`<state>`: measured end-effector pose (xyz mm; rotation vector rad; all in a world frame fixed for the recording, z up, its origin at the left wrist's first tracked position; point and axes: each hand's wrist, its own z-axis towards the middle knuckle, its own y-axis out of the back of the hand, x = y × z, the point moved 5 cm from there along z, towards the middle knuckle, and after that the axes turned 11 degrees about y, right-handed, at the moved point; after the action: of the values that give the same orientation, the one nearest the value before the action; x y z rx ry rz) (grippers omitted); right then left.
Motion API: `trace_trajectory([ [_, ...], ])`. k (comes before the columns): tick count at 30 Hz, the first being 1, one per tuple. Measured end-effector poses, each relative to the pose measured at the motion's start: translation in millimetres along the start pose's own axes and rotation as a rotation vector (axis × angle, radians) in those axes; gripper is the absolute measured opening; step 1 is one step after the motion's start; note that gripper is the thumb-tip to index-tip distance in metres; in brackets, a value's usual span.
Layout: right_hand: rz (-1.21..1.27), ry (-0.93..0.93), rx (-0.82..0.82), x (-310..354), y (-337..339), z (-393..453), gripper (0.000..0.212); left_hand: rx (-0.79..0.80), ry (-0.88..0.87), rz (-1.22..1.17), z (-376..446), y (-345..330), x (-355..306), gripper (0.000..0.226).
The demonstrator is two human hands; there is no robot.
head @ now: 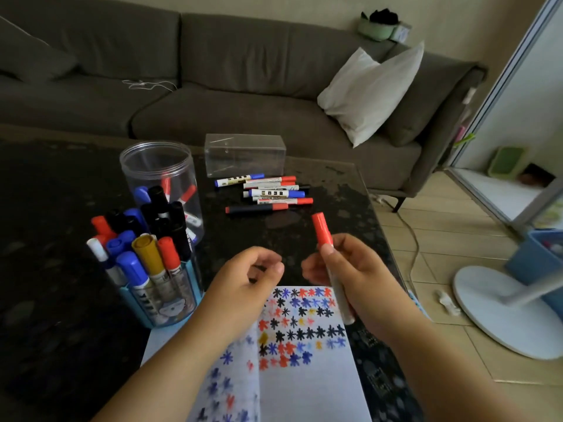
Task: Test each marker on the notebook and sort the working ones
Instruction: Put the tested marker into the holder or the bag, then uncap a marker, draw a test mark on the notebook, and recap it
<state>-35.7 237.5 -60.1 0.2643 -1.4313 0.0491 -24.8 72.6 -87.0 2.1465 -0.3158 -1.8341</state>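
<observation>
I see a grey sofa [213, 95] behind the dark bench [45, 269] | a white cushion [370, 92] on its right end | beige tiled floor [441, 239] at right | white fan base [499, 312] there | dim light

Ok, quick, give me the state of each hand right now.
Left hand: fingers curled, holding nothing.
Right hand: grips a red-capped marker, cap still on.
</observation>
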Motion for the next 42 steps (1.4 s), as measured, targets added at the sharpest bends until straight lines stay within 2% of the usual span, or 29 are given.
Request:
trace_trajectory([
  [3, 0.183, -0.155, 0.1, -2.3, -18.9, -43.9, 0.026, 0.226, 0.149, -0.308, -21.7, -19.0, 9.1, 0.022],
  [5, 0.336, -0.268, 0.11, -10.8, -29.7, -64.5, 0.029, 0.414, 0.214, -0.514, -35.5, -32.4, 11.5, 0.034],
  [7, 0.499, -0.323, 0.122, -17.4, -40.0, -78.6, 0.033, 0.525, 0.241, -0.647, -47.8, -40.4, 11.8, 0.037],
  [9, 0.63, -0.316, 0.137, -22.6, -48.1, -86.7, 0.036, 0.568, 0.262, -0.73, -54.6, -47.2, 12.0, 0.034],
  [12, 0.714, -0.337, 0.085, -34.2, -51.5, -88.9, 0.035, 0.516, 0.278, -0.716, -52.8, -55.8, 15.1, 0.025],
  [15, 0.51, -0.286, 0.027, -44.2, -47.7, -79.4, 0.037, 0.391, 0.3, -0.656, -43.0, -58.4, 21.4, 0.027],
  [17, 0.131, -0.129, 0.029, -47.1, -44.1, -72.7, 0.035, 0.285, 0.336, -0.606, -36.3, -57.9, 26.7, 0.031],
  [19, -0.352, 0.094, 0.062, -46.5, -44.7, -71.9, 0.025, 0.147, 0.389, -0.646, -28.9, -52.2, 32.7, 0.03],
  [20, -0.511, 0.155, 0.067, -48.4, -45.8, -74.1, 0.023, 0.074, 0.401, -0.662, -25.0, -47.4, 34.5, 0.027],
  [22, -0.612, 0.149, 0.066, -53.2, -44.5, -79.1, 0.024, 0.001, 0.368, -0.659, -19.9, -38.6, 32.8, 0.021],
  [24, -0.602, 0.085, 0.059, -56.4, -36.8, -80.0, 0.027, 0.019, 0.318, -0.646, -19.8, -34.4, 28.8, 0.019],
  [26, -0.523, 0.031, 0.056, -57.3, -25.4, -79.5, 0.028, 0.037, 0.294, -0.566, -23.8, -32.8, 28.3, 0.017],
  [29, -0.33, -0.083, 0.063, -56.9, -12.5, -80.5, 0.02, -0.03, 0.252, -0.304, -27.4, -25.7, 33.4, 0.017],
  [30, -0.228, -0.116, 0.051, -56.6, -9.8, -82.0, 0.016, -0.044, 0.239, -0.234, -27.9, -23.3, 34.5, 0.018],
  [32, -0.043, -0.146, 0.008, -56.4, -4.2, -86.0, 0.033, -0.038, 0.197, -0.17, -28.2, -21.6, 34.9, 0.022],
  [33, 0.04, -0.141, -0.021, -55.5, -1.7, -87.3, 0.035, -0.018, 0.182, -0.146, -28.8, -22.1, 34.2, 0.022],
  [35, 0.234, -0.131, -0.086, -50.7, 1.2, -88.2, 0.024, 0.021, 0.158, -0.082, -29.4, -25.3, 33.6, 0.018],
  [38, 0.586, -0.207, -0.135, -55.1, 3.5, -88.7, 0.028, 0.029, 0.104, 0.021, -29.6, -28.2, 33.1, 0.013],
  [40, 0.689, -0.226, -0.163, -60.1, 8.0, -88.0, 0.028, 0.03, 0.076, 0.083, -30.6, -30.1, 31.7, 0.006],
  [42, 0.662, -0.206, -0.142, -62.3, 9.6, -88.1, 0.022, 0.037, 0.057, 0.115, -31.9, -32.6, 30.7, 0.007],
])
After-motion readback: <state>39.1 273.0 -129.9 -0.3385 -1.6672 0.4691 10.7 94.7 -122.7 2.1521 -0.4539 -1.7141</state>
